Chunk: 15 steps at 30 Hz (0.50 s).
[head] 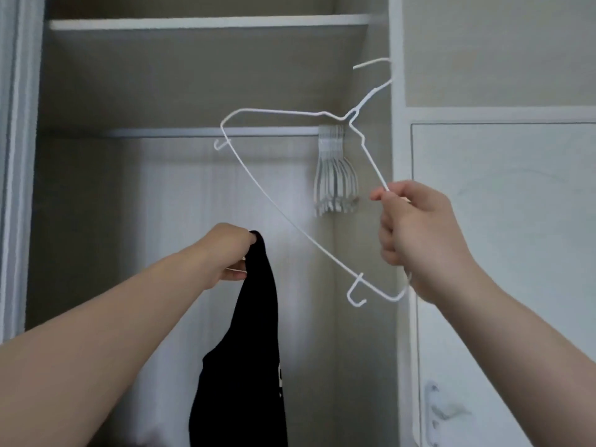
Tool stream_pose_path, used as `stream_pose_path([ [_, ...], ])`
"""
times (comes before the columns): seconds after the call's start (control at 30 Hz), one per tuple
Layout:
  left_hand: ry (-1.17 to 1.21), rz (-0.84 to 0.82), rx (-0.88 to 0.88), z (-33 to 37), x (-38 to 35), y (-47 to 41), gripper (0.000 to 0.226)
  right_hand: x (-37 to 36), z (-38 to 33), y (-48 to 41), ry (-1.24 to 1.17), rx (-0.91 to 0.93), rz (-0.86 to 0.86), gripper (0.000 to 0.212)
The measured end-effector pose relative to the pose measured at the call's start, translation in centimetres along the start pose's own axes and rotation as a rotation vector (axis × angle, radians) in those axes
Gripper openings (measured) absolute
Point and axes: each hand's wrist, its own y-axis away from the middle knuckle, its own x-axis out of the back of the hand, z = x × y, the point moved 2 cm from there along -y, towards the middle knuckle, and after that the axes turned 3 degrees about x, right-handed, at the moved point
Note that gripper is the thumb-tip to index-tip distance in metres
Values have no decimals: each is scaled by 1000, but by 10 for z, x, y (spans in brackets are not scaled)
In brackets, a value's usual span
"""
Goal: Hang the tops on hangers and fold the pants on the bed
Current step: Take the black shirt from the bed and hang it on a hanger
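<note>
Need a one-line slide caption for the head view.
At an open wardrobe, left hand grips a black top while right hand holds a white wire hanger; spare hangers bunched on the rail.

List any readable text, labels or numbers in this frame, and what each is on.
No text here can be read.
White mark on the black top, at its right edge: too small and partly hidden to read.
The hanger, spare hangers and wardrobe: no writing visible.
</note>
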Motion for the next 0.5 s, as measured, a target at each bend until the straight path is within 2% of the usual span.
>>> stream_pose_path([
  [0.17,18,34,43,-7,-25,51,12,81,-18,73,-239,-90,25,25],
  [0.27,11,98,62,-4,-43,88,13,131,-24,108,-289,-103,61,25],
  [0.37,11,126,75,0,-64,127,11,175,-29,126,-255,-172,2,5],
  [0.5,0,118,127,-8,-95,184,12,227,-29,140,-237,-333,-121,19],
])
